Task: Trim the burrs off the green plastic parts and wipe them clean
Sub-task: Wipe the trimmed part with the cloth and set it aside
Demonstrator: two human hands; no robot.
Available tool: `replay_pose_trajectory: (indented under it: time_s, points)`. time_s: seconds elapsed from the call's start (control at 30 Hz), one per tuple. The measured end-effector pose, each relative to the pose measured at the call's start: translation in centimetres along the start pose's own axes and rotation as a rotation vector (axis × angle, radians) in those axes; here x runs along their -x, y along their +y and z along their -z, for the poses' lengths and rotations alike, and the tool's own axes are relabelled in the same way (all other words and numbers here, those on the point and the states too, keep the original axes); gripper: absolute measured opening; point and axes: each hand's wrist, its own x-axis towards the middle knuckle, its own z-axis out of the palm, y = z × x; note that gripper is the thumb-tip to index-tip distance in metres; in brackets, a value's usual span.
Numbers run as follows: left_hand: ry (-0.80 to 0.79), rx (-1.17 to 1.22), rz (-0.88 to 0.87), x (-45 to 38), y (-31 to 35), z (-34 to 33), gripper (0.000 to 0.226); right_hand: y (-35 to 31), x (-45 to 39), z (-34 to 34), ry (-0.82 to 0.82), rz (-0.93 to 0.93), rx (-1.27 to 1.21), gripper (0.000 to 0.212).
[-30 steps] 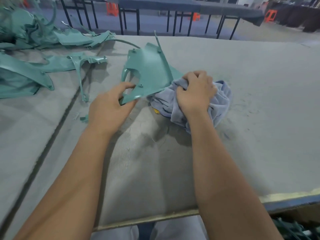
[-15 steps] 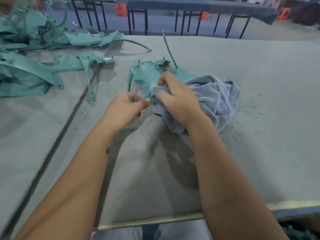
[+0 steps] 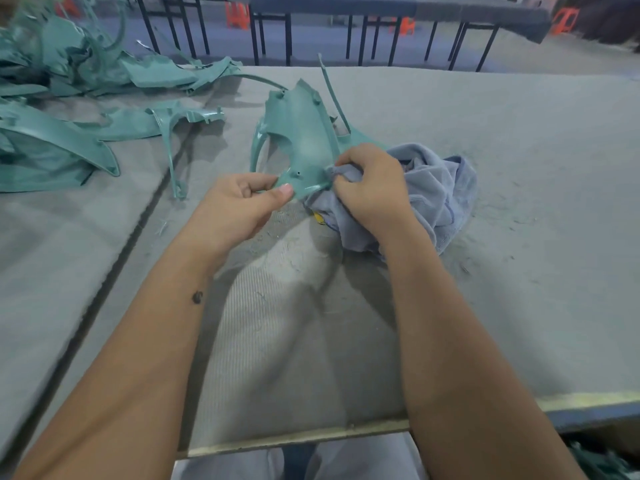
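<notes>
A green plastic part [image 3: 301, 133], a curved panel with a thin upright strip, stands tilted at the middle of the grey table [image 3: 519, 202]. My left hand [image 3: 239, 206] pinches its near lower edge between thumb and fingers. My right hand [image 3: 370, 188] grips a bunched blue-grey cloth [image 3: 440, 188] and presses a fold of it against the part's near right edge. The rest of the cloth lies heaped on the table to the right. A small yellow thing [image 3: 318, 218] peeks out under the cloth; what it is I cannot tell.
More green parts lie at the left: a thin forked piece [image 3: 173, 126], a large curved panel [image 3: 45, 147] and a pile [image 3: 79, 57] at the far left. Green shavings dust the table by the cloth. Dark tables and orange stools stand behind.
The part has been tilted up more upright. My left hand shifted its pinch along the near edge, and my right hand with the cloth moved to the part's right edge.
</notes>
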Motion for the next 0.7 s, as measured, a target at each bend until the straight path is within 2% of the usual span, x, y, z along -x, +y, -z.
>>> replay_pose_trajectory:
  time_s: [0.1,0.17,0.27,0.37,0.47,0.57,0.63,0.7]
  points:
    - [0.058,-0.098,0.011,-0.5,-0.5,-0.3,0.013,-1.6,0.9,-0.3,-0.157,0.140,-0.112,0.008]
    - [0.083,-0.158,0.024,-0.7,-0.6,-0.4,0.021,-2.0,1.0,-0.6,-0.216,0.152,-0.143,0.011]
    - [0.049,-0.090,0.013,-0.2,-0.3,0.0,0.011,-0.9,0.3,-0.4,-0.142,0.041,-0.038,0.008]
    - [-0.001,-0.041,0.013,0.4,0.3,0.5,0.013,0.4,-0.3,-0.3,-0.020,-0.144,0.038,0.010]
    - [0.062,-0.119,0.023,0.7,0.7,0.9,0.013,0.8,-0.6,-0.9,0.082,-0.278,0.004,0.014]
    - [0.141,-0.164,-0.002,0.8,0.7,1.2,0.015,0.9,-0.7,-0.5,0.172,-0.395,-0.268,0.013]
    - [0.140,-0.174,-0.037,1.1,0.7,1.5,0.016,0.8,-0.3,0.3,0.107,-0.385,-0.529,0.011]
    - [0.161,-0.247,-0.080,1.6,0.6,1.5,0.016,1.0,0.0,0.8,-0.011,-0.293,-0.616,0.017]
